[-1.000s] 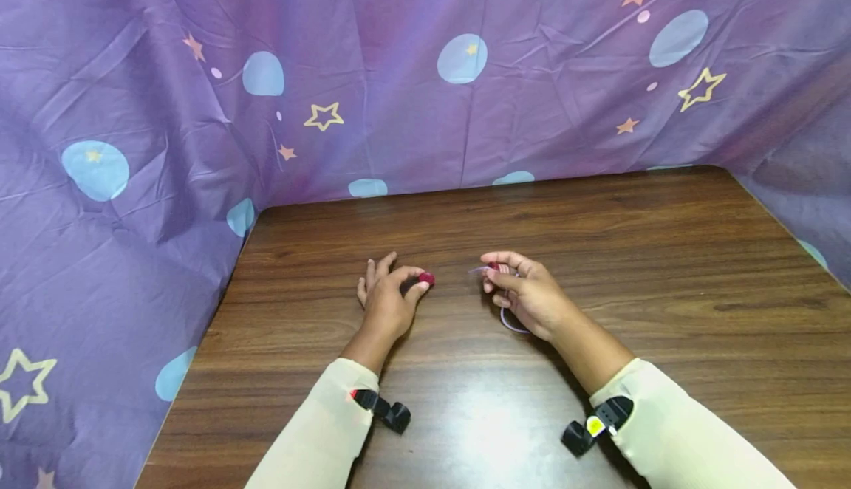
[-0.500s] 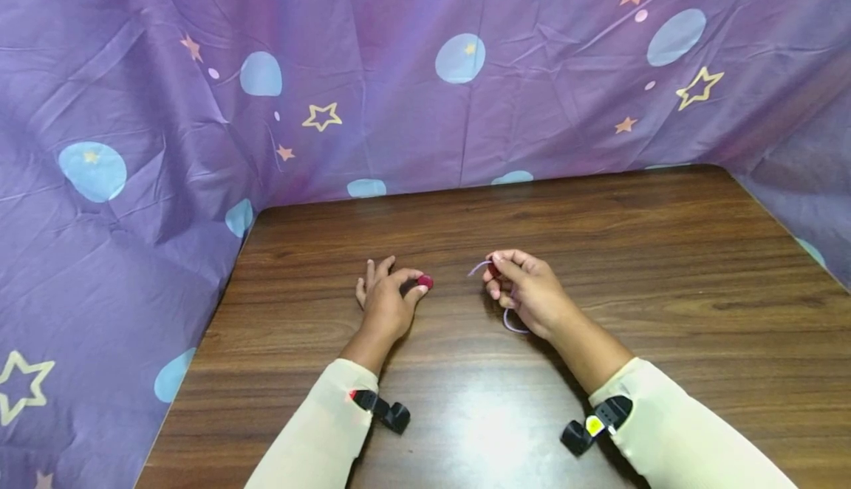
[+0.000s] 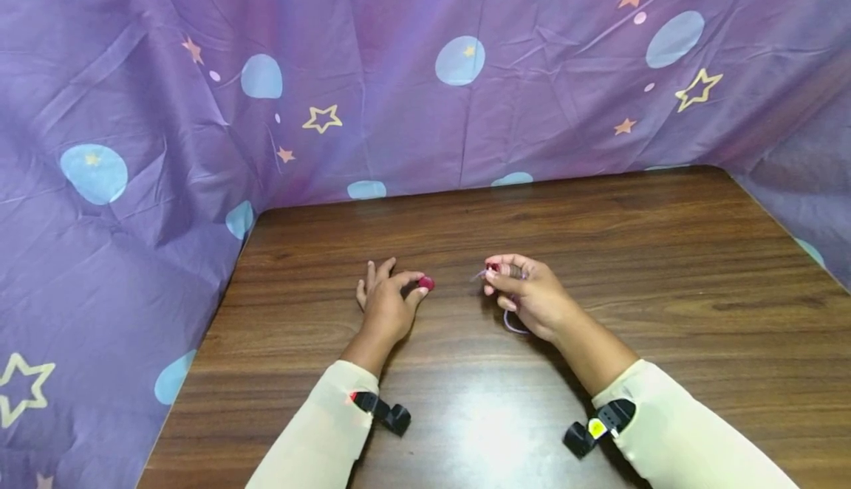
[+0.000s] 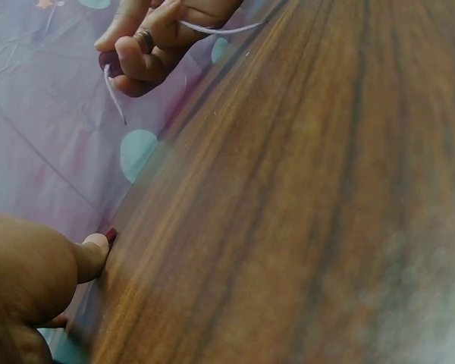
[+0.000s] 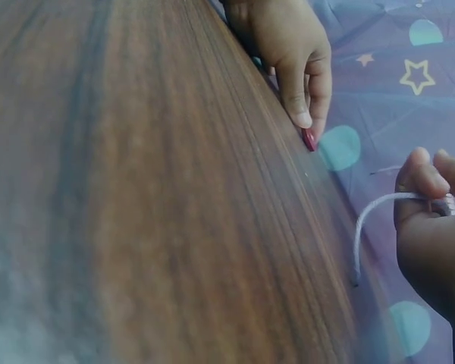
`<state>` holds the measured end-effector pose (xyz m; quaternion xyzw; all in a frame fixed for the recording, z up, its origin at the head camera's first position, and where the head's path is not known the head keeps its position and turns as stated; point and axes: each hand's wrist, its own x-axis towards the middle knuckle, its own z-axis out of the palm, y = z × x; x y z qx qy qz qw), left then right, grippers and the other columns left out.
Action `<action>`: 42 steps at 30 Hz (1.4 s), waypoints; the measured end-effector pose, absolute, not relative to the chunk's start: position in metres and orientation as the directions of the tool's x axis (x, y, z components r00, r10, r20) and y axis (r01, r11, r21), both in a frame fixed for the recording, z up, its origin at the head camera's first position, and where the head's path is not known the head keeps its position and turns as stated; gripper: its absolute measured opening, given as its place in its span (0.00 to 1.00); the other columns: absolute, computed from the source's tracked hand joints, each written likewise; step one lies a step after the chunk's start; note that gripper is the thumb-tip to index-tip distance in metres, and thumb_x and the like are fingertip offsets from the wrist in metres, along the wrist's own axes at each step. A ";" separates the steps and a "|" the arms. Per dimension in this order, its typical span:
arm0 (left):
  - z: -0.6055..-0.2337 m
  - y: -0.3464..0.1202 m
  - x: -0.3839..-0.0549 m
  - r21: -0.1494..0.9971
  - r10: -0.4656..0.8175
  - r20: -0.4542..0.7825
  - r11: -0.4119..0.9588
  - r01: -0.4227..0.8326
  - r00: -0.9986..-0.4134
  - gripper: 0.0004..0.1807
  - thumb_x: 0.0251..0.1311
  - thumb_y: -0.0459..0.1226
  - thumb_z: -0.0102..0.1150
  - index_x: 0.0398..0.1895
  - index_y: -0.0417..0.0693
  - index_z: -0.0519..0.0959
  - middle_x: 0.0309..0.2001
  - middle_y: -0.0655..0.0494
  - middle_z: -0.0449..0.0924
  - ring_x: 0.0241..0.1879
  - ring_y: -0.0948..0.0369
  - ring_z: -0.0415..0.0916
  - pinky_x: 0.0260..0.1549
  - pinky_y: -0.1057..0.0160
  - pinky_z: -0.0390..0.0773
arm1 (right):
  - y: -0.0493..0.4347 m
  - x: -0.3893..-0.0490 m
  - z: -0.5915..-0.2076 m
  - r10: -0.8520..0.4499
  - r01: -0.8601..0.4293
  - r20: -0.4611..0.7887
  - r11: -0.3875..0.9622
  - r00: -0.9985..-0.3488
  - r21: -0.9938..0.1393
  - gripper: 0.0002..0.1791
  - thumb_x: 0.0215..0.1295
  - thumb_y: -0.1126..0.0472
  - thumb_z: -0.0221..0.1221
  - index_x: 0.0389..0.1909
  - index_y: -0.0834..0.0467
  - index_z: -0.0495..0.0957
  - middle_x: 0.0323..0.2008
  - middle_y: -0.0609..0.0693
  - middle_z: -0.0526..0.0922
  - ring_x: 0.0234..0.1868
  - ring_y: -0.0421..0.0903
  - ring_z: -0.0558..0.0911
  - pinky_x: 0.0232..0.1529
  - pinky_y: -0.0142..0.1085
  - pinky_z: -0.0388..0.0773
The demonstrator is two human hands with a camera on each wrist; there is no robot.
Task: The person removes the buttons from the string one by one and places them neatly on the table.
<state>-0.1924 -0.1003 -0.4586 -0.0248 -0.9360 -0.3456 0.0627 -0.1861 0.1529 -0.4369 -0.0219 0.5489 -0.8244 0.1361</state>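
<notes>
Between the thumb and index finger of my left hand is a small flat red button, held on edge close over the table; the other fingers spread out behind. To the right, my right hand pinches a thin lilac cord together with a second dark red button. A short free end of this cord pokes out past the button toward the left hand. More of it loops out below the right palm. The curled fingers hide the middle of the cord. A gap separates the two hands.
A dark wood-grain table lies under both hands, with glare near its front. Behind it and at the sides hangs a purple cloth with stars and blue spots. Black wrist cameras sit on both cream sleeves.
The right fingers have shifted their grip, and the button in them has turned along with the cord's free end. My left hand stays nearly where it was.
</notes>
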 end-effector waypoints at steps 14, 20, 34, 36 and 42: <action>-0.457 -0.101 -0.192 0.644 0.007 0.141 0.758 0.098 -0.990 0.15 0.68 0.43 0.73 0.56 0.57 0.91 0.80 0.41 0.70 0.86 0.30 0.48 0.80 0.23 0.46 | 0.166 -0.180 -0.435 -0.289 0.209 -0.116 -0.317 -0.950 -0.925 0.06 0.85 0.67 0.52 0.55 0.58 0.72 0.34 0.44 0.83 0.32 0.37 0.80 0.21 0.23 0.65; -0.458 -0.101 -0.191 0.641 0.006 0.132 0.763 0.090 -0.991 0.15 0.69 0.43 0.72 0.57 0.58 0.91 0.81 0.41 0.69 0.86 0.30 0.48 0.80 0.24 0.46 | 0.177 -0.179 -0.433 -0.320 0.238 -0.128 -0.335 -0.939 -0.912 0.09 0.83 0.69 0.54 0.57 0.57 0.74 0.35 0.44 0.85 0.32 0.37 0.79 0.21 0.23 0.65; -0.459 -0.100 -0.191 0.646 0.000 0.125 0.759 0.082 -0.992 0.15 0.69 0.43 0.72 0.57 0.58 0.91 0.82 0.42 0.68 0.87 0.31 0.46 0.80 0.24 0.45 | 0.207 -0.177 -0.431 -0.296 0.251 -0.163 -0.292 -0.941 -0.923 0.07 0.81 0.69 0.57 0.54 0.57 0.77 0.35 0.45 0.88 0.31 0.37 0.81 0.19 0.22 0.65; -0.459 -0.100 -0.192 0.643 0.001 0.118 0.762 0.077 -0.993 0.16 0.69 0.43 0.72 0.58 0.59 0.91 0.82 0.42 0.67 0.87 0.31 0.46 0.81 0.25 0.45 | 0.207 -0.178 -0.431 -0.284 0.251 -0.165 -0.297 -0.944 -0.921 0.06 0.81 0.68 0.58 0.53 0.57 0.78 0.35 0.45 0.88 0.31 0.37 0.81 0.20 0.22 0.66; -0.459 -0.101 -0.193 0.643 -0.001 0.087 0.764 0.055 -0.996 0.17 0.70 0.44 0.72 0.60 0.60 0.90 0.84 0.43 0.64 0.88 0.33 0.43 0.82 0.26 0.42 | 0.208 -0.178 -0.429 -0.236 0.227 -0.147 -0.362 -0.961 -0.904 0.08 0.80 0.71 0.58 0.48 0.56 0.82 0.34 0.46 0.89 0.30 0.37 0.80 0.19 0.22 0.65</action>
